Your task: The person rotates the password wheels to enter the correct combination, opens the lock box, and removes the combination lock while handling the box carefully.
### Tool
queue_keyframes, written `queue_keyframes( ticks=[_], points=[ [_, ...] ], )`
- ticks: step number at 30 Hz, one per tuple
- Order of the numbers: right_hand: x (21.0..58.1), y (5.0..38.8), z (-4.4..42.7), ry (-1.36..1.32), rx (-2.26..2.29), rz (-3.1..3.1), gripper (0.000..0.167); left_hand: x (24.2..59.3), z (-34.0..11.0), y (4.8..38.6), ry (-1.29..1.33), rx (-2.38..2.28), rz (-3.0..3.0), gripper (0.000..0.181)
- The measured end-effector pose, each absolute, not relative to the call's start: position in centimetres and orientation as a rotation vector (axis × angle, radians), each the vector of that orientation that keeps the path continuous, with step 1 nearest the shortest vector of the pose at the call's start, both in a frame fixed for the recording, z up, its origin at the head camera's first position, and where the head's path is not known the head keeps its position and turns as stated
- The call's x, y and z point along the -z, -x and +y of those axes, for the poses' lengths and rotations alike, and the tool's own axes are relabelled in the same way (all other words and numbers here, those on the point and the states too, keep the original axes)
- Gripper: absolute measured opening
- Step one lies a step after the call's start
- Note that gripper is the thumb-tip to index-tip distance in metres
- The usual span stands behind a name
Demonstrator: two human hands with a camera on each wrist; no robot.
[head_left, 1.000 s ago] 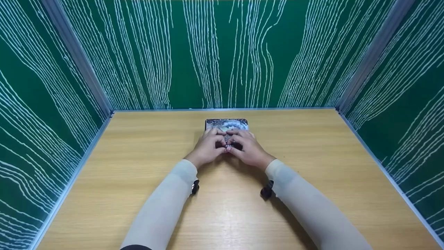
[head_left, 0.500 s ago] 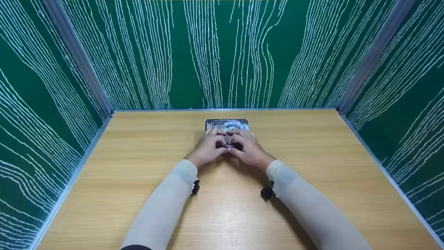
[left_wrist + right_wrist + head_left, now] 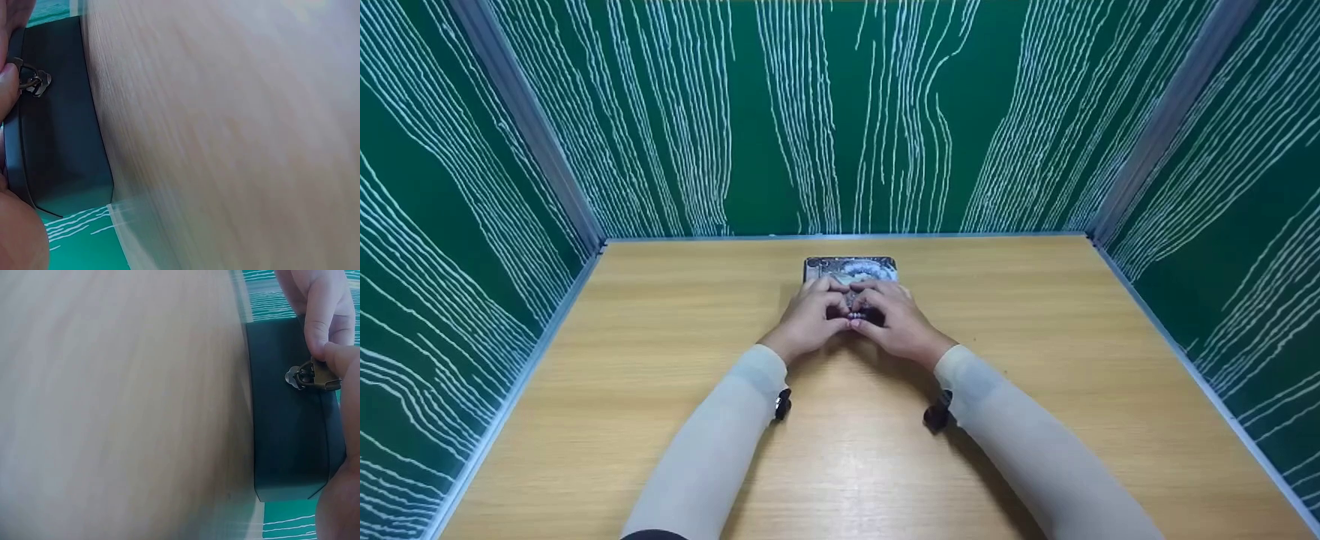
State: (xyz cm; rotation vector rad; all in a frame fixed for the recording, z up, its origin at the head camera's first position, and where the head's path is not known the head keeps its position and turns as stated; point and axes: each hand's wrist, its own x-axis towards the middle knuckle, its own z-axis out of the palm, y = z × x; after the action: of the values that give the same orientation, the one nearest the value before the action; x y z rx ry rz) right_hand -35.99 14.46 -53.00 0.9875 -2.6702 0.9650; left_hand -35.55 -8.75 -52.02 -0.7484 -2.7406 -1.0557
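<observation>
A small box (image 3: 851, 268) with a dark, pale-swirled picture on its lid sits at the far middle of the table. Its black front wall (image 3: 62, 135) carries a bronze-coloured metal latch (image 3: 322, 376) with a ring and a small plate. From the left, my left hand (image 3: 812, 319) lies over the lid's near edge, thumb and curled finger meeting at the latch. My right hand (image 3: 898, 322) mirrors it from the right, its thumb tip against the left one. Both hands pinch the latch. The lid looks closed; the hands cover its near part.
The wooden table (image 3: 855, 442) stretches around the box. A green back wall (image 3: 855, 120) with white wavy lines stands just behind it, and similar side walls flank the table. Each sleeved wrist carries a small black camera (image 3: 936, 412).
</observation>
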Motion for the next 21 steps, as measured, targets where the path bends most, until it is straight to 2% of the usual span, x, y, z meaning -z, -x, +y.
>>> queue_keyframes(
  ticks=[21],
  points=[
    [53.13, 36.08, 14.31, -0.975, -0.972, -2.678, 0.023, 51.99, -8.77, 35.45, 0.766, 1.033, -2.721, 0.012]
  ],
)
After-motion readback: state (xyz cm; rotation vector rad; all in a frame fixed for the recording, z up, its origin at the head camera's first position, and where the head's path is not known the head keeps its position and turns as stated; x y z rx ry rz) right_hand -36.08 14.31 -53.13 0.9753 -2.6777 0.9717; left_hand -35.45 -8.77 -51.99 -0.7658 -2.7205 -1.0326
